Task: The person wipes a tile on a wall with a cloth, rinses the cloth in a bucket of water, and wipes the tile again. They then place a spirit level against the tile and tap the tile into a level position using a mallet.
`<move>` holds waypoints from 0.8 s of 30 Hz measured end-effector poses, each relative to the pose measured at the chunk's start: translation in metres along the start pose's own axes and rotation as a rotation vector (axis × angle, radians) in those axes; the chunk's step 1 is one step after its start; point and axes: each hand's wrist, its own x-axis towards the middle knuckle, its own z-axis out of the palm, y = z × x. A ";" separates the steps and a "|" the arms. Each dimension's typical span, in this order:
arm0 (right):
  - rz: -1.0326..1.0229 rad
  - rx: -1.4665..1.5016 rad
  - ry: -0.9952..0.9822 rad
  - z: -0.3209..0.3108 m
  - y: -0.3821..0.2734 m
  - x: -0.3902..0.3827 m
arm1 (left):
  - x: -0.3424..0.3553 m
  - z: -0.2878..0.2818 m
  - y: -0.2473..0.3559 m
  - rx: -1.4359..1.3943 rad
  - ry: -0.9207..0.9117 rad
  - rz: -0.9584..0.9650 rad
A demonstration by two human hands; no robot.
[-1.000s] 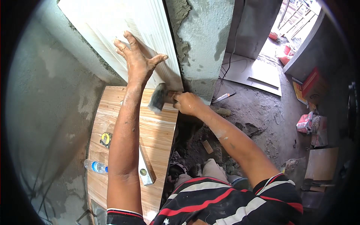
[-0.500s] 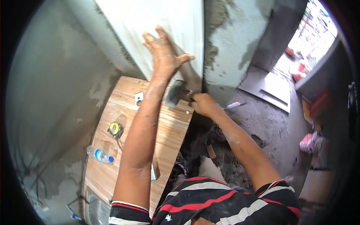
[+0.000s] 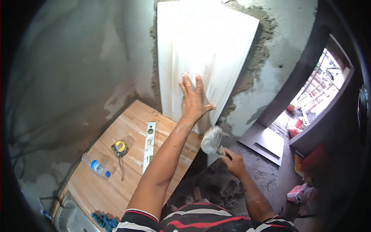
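My left hand (image 3: pixel 192 101) lies flat with fingers spread on a large white tile (image 3: pixel 205 42) that stands against the wall. In my right hand (image 3: pixel 234 164) is the short handle of a mallet (image 3: pixel 211 140), its pale, rounded head smeared by motion near the tile's lower right corner. Whether that head touches the tile I cannot tell. Below the tile, a wood-grain countertop (image 3: pixel 116 185) bears a silver spirit level (image 3: pixel 149 145) beside my left forearm. Farther left on it lie a yellow and black tape measure (image 3: pixel 120 146) and a clear plastic bottle (image 3: pixel 97 168) with a blue cap.
A metal sink (image 3: pixel 71 216) is set into the counter at lower left, with a blue cloth (image 3: pixel 104 221) beside it. Rough mortar (image 3: pixel 257 58) edges the tile. Flat panels (image 3: pixel 264 143) lie on the floor near the bright doorway (image 3: pixel 315 92), and a pink-and-white bag (image 3: pixel 297 193) sits at right.
The view has swung, showing more of the tile and the spirit level. My left hand stays spread on the tile; the mallet in my right hand has swung away from the counter's edge toward the right.
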 end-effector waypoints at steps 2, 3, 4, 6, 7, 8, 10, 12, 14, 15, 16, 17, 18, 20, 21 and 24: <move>-0.153 -0.100 0.092 -0.024 -0.031 0.021 | 0.001 0.003 0.001 -0.002 0.000 0.028; -0.312 -0.194 0.152 -0.037 -0.047 0.032 | 0.003 0.007 0.000 -0.004 0.019 0.010; -0.396 -0.240 0.171 -0.046 -0.065 0.048 | 0.004 0.009 0.001 0.001 0.036 -0.009; -0.535 -0.311 0.193 -0.056 -0.107 0.079 | 0.005 0.008 -0.004 0.044 0.136 0.135; -0.592 -0.333 0.192 -0.054 -0.127 0.095 | 0.009 0.008 -0.011 0.151 0.206 0.243; -0.587 -0.364 0.188 -0.064 -0.131 0.106 | 0.011 0.014 0.015 0.087 0.150 0.207; -0.626 -0.367 0.180 -0.061 -0.154 0.129 | 0.013 0.007 0.001 -0.199 -0.043 -0.076; -0.653 -0.385 0.123 -0.065 -0.158 0.144 | 0.012 0.005 0.013 -0.303 -0.108 -0.132; -0.634 -0.435 0.122 -0.073 -0.160 0.153 | 0.014 -0.003 0.021 -0.360 -0.063 -0.080; -0.598 -0.495 0.112 -0.079 -0.155 0.155 | 0.014 -0.006 0.038 -0.314 -0.018 -0.036; -0.608 -0.489 0.181 -0.085 -0.145 0.158 | 0.015 -0.010 0.054 -0.266 0.028 0.006; -0.624 -0.479 0.173 -0.079 -0.153 0.156 | 0.015 -0.013 0.046 -0.251 0.039 0.002; -0.578 -0.469 0.175 -0.073 -0.163 0.151 | 0.016 -0.016 0.037 -0.226 0.022 0.013; -0.529 -0.462 0.178 -0.071 -0.168 0.150 | 0.015 -0.017 0.030 -0.206 0.004 0.026; -0.573 -0.442 0.172 -0.076 -0.165 0.150 | 0.012 -0.015 0.033 -0.153 0.028 0.006; -0.593 -0.439 0.182 -0.081 -0.158 0.152 | 0.013 -0.014 0.038 -0.098 0.016 -0.050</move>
